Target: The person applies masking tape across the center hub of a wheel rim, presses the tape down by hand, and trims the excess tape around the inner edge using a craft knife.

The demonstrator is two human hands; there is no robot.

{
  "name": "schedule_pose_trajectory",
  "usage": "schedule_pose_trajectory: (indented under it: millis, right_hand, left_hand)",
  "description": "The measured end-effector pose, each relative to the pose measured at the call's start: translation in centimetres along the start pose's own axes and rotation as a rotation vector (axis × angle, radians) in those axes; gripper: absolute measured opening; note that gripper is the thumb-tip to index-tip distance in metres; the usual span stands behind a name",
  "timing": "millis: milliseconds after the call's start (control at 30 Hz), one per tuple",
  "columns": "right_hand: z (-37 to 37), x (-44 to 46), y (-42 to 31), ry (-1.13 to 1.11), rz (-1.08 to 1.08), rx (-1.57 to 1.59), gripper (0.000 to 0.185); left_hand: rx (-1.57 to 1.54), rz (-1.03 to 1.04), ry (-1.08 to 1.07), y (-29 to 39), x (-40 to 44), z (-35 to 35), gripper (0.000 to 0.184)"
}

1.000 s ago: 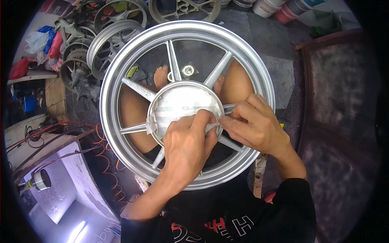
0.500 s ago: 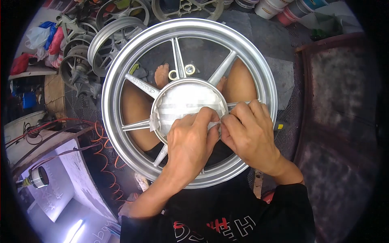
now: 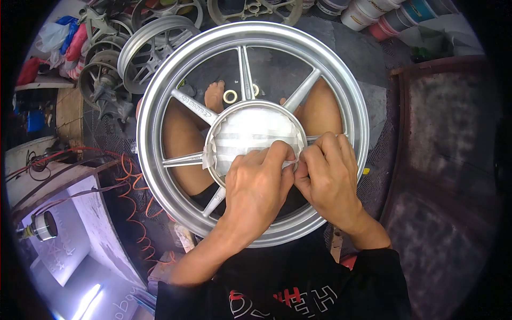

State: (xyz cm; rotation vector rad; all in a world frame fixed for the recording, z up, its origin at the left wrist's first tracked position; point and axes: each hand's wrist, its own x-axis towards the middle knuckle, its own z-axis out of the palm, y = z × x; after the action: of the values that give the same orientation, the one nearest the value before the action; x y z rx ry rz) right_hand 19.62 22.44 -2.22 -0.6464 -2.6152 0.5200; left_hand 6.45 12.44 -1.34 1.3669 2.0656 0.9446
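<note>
A silver spoked motorcycle wheel lies across my lap. Its round hub is covered with overlapping strips of whitish masking tape, with loose edges sticking out at the left. At the lower right of the hub, my left hand is closed, thumb and forefinger pinching the tape's edge. Right beside it, my right hand is closed too, its fingertips pinched on the tape at the hub rim. The fingers partly hide the piece of tape between them.
Two tape rolls lie on the floor beyond the hub, near my foot. More wheels are piled at the upper left, and paint buckets stand at the upper right. A coiled orange hose runs along the left; a dark panel stands right.
The wheel has shifted slightly to the right in view and turned a little. Both hands stay pinched at the hub's lower right edge, with the fingertips moved slightly right.
</note>
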Motion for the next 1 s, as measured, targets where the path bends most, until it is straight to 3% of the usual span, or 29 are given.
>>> schedule_pose_trajectory:
  millis: [733, 833, 1000]
  right_hand:
    - [0.4, -0.3, 0.0, -0.005, 0.079, 0.106, 0.025]
    - [0.3, -0.7, 0.2, 0.016, 0.141, 0.176, 0.019]
    - [-0.6, -1.1, 0.7, 0.053, 0.233, 0.317, 0.018]
  left_hand:
    - [-0.083, 0.006, -0.004, -0.5, -0.1, -1.4, 0.024]
    - [-0.25, -0.175, -0.105, -0.4, -0.4, -3.1, 0.028]
    - [-0.337, -0.224, -0.081, -0.1, -0.7, -4.9, 0.036]
